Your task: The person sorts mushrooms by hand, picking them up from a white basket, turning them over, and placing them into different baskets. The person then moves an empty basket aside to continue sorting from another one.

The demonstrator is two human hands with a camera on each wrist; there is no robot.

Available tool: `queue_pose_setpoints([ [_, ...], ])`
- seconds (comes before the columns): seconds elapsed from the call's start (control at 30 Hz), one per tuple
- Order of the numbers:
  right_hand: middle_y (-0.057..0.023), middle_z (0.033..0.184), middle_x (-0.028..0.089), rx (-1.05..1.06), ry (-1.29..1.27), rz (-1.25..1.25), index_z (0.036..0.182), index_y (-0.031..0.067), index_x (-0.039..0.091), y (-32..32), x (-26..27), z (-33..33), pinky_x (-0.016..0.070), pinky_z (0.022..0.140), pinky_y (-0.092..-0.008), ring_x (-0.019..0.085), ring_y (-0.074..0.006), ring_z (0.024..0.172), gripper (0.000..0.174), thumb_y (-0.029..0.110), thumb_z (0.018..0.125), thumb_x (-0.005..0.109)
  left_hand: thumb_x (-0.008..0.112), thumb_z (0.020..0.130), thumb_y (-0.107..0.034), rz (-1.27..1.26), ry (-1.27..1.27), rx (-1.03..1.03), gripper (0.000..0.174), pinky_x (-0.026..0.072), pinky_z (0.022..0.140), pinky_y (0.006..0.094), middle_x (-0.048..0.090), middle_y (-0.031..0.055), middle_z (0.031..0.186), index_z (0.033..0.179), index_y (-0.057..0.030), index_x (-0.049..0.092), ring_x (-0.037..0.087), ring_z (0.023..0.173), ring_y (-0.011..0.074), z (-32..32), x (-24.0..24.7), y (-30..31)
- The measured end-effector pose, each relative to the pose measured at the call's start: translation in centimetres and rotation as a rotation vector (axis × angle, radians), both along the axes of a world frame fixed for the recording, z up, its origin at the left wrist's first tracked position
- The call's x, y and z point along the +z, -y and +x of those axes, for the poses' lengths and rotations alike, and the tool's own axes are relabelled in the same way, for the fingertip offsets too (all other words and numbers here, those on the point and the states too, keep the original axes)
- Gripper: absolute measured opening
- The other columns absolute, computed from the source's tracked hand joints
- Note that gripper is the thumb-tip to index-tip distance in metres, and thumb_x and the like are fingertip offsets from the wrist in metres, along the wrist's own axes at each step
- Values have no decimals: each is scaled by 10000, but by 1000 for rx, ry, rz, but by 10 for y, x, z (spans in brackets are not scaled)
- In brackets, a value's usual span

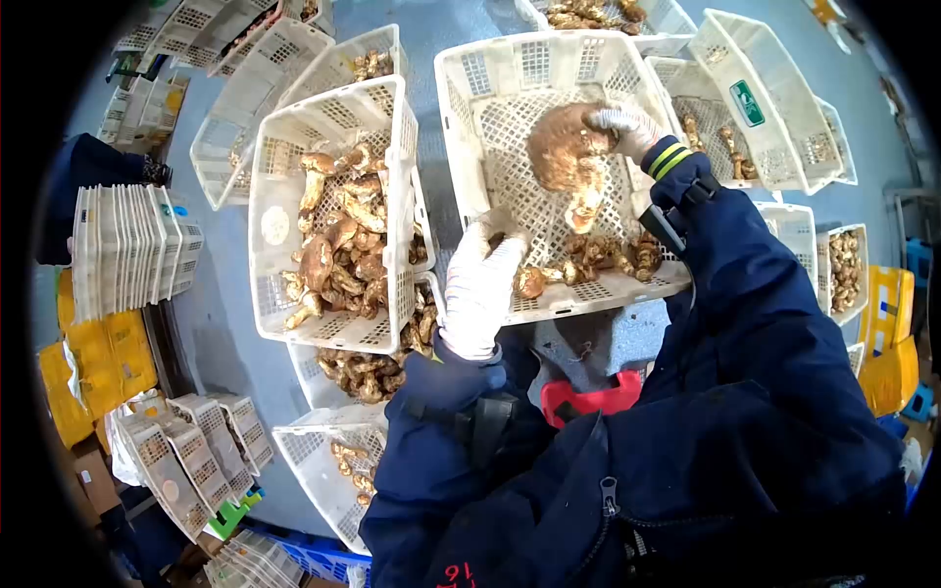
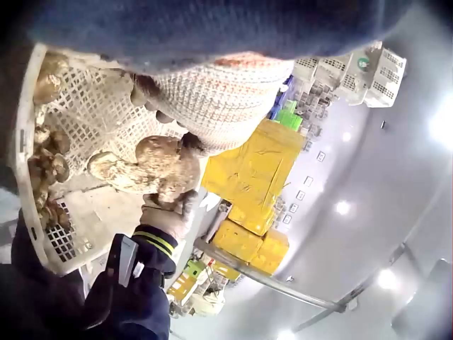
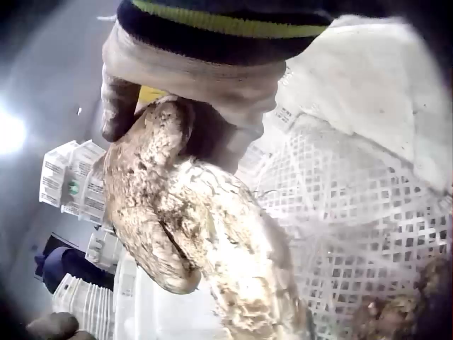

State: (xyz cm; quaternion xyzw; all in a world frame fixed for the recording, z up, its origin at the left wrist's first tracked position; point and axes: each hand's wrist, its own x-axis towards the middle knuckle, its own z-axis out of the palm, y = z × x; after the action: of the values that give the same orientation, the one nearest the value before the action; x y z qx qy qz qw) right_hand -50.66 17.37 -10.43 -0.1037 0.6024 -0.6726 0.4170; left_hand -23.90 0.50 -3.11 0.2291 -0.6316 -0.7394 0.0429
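A very large brown mushroom [image 1: 564, 149] with a broad scaly cap and thick pale stem hangs over the middle white crate [image 1: 529, 44]. My gloved right hand [image 1: 627, 125] grips it by the cap's edge, fingers on one side and thumb on the other in the right wrist view. The stem [image 3: 241, 248] points down toward the crate's near side. My gloved left hand [image 1: 482, 284] is by the crate's near left corner, its darkened fingers loosely bent with nothing visible between them. Several smaller mushrooms [image 1: 593, 257] lie along the crate's near wall.
Left of the middle crate, a crate [image 1: 257, 220] heaped with mushrooms sits on other crates. More mushroom crates [image 1: 686, 88] stand to the right and behind. Stacked white crates [image 1: 118, 245] and yellow boxes [image 1: 113, 358] are at far left. A red handle-like piece [image 1: 593, 400] lies near my lap.
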Motion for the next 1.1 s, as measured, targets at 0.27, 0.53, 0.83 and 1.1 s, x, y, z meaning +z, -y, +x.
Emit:
queue_pose_setpoints([
  [0.27, -69, 1203, 569, -57, 259, -342, 1201, 45, 556, 21, 58, 48, 492, 905, -338, 549, -187, 1099, 482, 107, 757, 734, 654, 829, -196, 54, -28, -101, 405, 444, 819, 260, 624, 102, 975, 1130, 55, 552, 563, 909, 153, -3, 21, -19],
  [0.53, -36, 1000, 600, 145, 157, -363, 1096, 70, 594, -2, 109, 118, 448, 866, -345, 557, -153, 937, 343, 319, 864, 640, 579, 850, -147, -106, -198, -101, 344, 482, 759, 264, 646, 124, 966, 1087, 103, 569, 608, 851, 164, 10, 32, -19],
  [0.83, -80, 1084, 625, -83, 74, -224, 1162, -31, 561, 7, 100, 156, 445, 902, -295, 587, -163, 988, 375, 89, 810, 610, 594, 866, -281, 179, -53, -71, 415, 489, 711, 258, 652, 118, 982, 1082, 73, 581, 611, 839, 140, 0, 26, -30],
  [1.1, -123, 1074, 635, -203, 268, -405, 1165, -35, 544, 9, 82, 147, 492, 892, -358, 634, -230, 949, 378, 48, 799, 590, 482, 906, -506, 765, -12, -23, 561, 567, 667, 402, 639, 167, 1038, 1266, -76, 470, 667, 845, 310, -5, 46, -39],
])
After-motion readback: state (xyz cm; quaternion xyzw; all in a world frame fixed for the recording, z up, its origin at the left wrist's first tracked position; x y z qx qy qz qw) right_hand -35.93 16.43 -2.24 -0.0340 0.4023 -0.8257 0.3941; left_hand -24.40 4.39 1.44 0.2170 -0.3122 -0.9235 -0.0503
